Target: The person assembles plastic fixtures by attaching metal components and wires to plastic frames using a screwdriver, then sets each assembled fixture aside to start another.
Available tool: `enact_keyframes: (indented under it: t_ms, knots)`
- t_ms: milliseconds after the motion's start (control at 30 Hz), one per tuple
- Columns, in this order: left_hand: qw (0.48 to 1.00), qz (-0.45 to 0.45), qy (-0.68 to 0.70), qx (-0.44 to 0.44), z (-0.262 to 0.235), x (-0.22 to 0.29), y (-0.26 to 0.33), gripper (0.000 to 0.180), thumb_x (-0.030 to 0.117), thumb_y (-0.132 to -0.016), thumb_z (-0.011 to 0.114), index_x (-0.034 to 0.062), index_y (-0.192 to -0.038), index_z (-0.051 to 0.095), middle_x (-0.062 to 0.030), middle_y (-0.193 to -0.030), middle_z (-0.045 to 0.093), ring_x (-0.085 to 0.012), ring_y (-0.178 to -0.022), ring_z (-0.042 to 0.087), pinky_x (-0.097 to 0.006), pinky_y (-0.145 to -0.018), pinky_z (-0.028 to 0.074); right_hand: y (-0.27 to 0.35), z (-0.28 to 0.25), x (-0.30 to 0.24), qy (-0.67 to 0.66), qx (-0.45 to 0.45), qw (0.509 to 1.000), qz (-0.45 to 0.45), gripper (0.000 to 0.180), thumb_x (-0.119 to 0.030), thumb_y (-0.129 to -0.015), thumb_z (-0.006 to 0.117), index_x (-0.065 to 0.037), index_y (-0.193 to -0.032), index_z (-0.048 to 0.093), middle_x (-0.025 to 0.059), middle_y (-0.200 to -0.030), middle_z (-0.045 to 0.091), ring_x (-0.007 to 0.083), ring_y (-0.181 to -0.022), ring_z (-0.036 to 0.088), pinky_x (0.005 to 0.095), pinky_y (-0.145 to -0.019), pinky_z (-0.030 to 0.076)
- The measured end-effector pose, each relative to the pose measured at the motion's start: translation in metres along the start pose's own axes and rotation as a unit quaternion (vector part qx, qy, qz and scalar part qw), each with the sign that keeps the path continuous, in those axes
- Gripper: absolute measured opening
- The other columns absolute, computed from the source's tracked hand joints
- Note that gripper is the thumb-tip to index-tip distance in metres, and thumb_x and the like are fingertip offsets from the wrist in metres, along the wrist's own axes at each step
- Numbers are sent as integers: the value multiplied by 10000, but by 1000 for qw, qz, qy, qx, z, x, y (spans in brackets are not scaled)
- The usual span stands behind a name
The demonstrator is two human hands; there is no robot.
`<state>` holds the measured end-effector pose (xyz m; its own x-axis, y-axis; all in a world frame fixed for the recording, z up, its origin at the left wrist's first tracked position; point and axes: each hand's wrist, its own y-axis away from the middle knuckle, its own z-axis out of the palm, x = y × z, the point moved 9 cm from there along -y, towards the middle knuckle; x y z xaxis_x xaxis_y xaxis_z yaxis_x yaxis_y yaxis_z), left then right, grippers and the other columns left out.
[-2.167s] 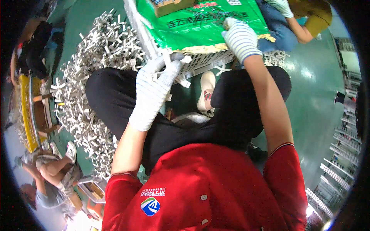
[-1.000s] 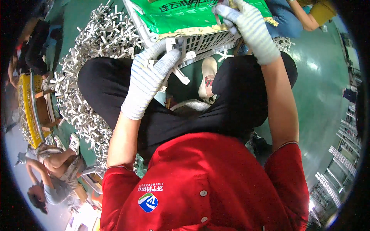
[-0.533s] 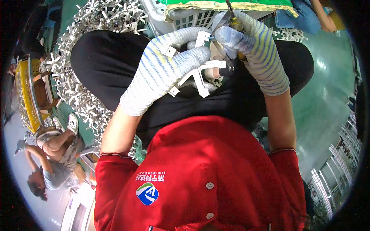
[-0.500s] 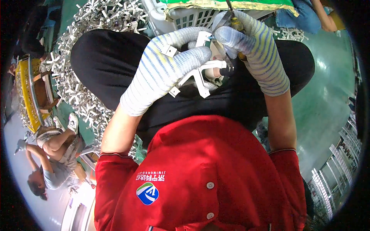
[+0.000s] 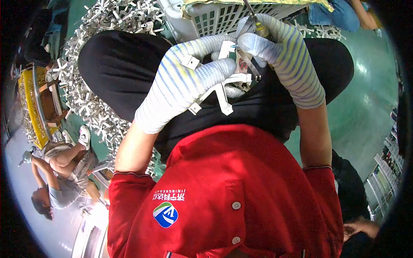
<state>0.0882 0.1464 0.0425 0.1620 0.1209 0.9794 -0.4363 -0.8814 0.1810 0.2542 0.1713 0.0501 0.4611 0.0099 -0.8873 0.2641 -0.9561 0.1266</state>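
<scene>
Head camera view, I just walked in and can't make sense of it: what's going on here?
A seated person in a red shirt works over their lap with both hands in striped gloves. The left hand grips a white cross-shaped metal bracket. The right hand holds a screwdriver against the bracket's top. A white slatted crate sits just past the knees, and a big pile of similar brackets covers the green floor on the left, where another person crouches.

A green floor (image 5: pixel 365 116) carries a heap of white brackets (image 5: pixel 92 103) and a slatted white crate (image 5: pixel 215 17).
</scene>
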Motion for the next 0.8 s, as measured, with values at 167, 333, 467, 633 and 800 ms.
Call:
enact_keyframes:
  t_ms: [167, 333, 467, 633, 800]
  knots:
    - [997, -10, -78, -9, 3, -9, 7, 399, 151, -942, 715, 6, -1314, 714, -112, -959, 781, -121, -838, 712, -291, -795, 577, 11, 7, -2, 86, 37, 985, -147, 332, -333, -947, 754, -12, -1029, 734, 165, -842, 737, 312, -779, 734, 395, -743, 559]
    - [994, 28, -108, 5, 7, -9, 14, 404, 152, -942, 710, -18, -1308, 703, -181, -986, 764, -226, -843, 743, -318, -801, 583, 20, 18, 6, 37, 5, 997, -66, 310, -319, -919, 782, -31, -1031, 761, 182, -875, 755, 340, -820, 738, 394, -780, 568]
    - [983, 83, -162, 7, 10, -12, 22, 369, 179, -974, 703, -43, -1268, 702, -180, -947, 756, -243, -826, 742, -327, -786, 583, 28, 24, -2, 88, 15, 991, -100, 317, -334, -903, 798, -38, -1010, 762, 180, -893, 757, 337, -845, 738, 391, -784, 568]
    - [981, 121, -148, 14, 13, -10, 30, 293, 160, -1026, 666, -57, -1217, 706, -154, -906, 758, -254, -806, 740, -339, -781, 584, 37, 29, 10, 37, 26, 999, -20, 337, -350, -882, 827, -45, -1004, 755, 164, -883, 745, 341, -826, 721, 404, -764, 563]
    - [984, 89, -156, 13, 10, -21, 31, 255, 140, -1018, 676, -58, -1173, 720, -161, -964, 774, -262, -851, 757, -344, -795, 598, 41, 39, 15, 1, 39, 999, 23, 310, -319, -882, 828, -50, -1018, 753, 155, -904, 739, 332, -838, 718, 407, -764, 559]
